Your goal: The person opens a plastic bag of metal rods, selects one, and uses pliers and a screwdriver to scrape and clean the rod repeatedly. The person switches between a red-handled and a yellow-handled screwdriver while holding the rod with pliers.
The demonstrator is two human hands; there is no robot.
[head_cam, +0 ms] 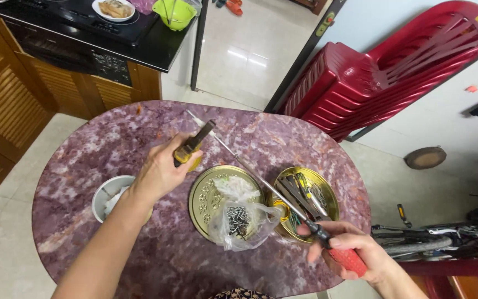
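Observation:
My left hand (160,171) grips a small tool with a yellow and black handle (193,145) above the purple marble table (106,149). My right hand (355,252) holds the red handle (347,259) of a long screwdriver; its thin metal shaft (239,160) runs diagonally up and left across the table toward the yellow tool. Below the shaft lies a gold round tin lid (203,194) with a clear plastic bag of nails (239,218) on it. A gold round tin (327,194) beside it holds several tools.
A white bowl (103,196) sits at the table's left near my forearm. Stacked red plastic chairs (394,72) stand beyond the table. A black stove counter (84,27) with a plate and green bowl is at upper left. A bicycle (443,238) lies at right.

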